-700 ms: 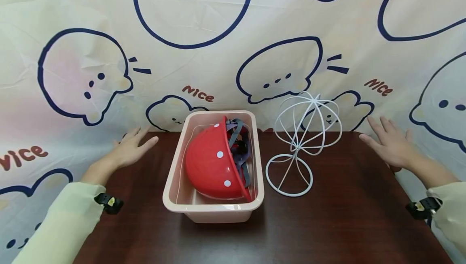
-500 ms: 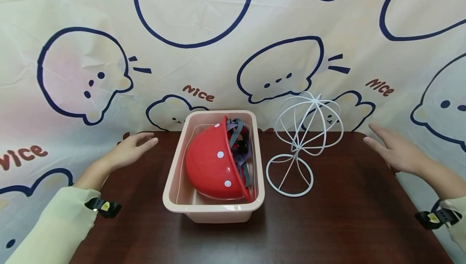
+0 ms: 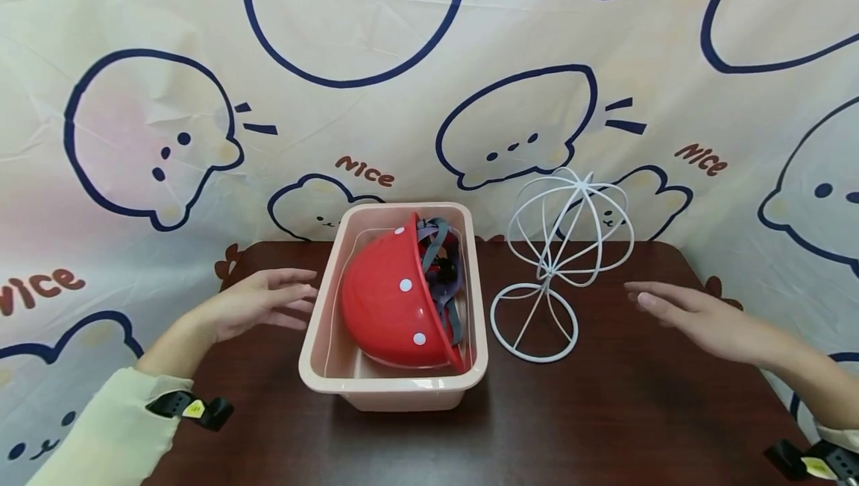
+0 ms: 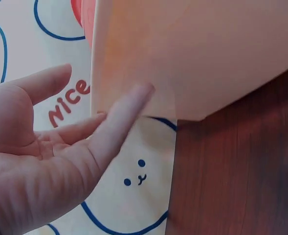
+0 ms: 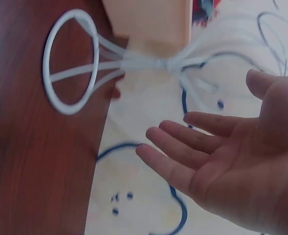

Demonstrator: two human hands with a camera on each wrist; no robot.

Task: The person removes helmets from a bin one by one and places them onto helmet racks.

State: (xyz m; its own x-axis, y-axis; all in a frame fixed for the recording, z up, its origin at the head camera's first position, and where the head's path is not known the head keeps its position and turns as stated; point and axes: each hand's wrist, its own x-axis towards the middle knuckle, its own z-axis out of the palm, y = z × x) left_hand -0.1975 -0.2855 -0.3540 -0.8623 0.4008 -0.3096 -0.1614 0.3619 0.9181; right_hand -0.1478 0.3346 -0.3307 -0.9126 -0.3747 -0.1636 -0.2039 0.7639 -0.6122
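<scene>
Grip empty on both sides, fingers loosely spread. Head view: my left hand [image 3: 258, 305] now drawn in just beside pink plastic bin [image 3: 396, 384]; my right hand [image 3: 701, 324] moved inward over table [image 3: 604, 426], nearer white wire stand [image 3: 547, 273], still apart. Red polka-dot helmet [image 3: 385, 307] unmoved, on its side inside bin. Left wrist view: fingers before bin wall, touching or not, cannot tell. Right wrist view: palm bare. Means, I judge, closer reach, nothing handled yet.
</scene>
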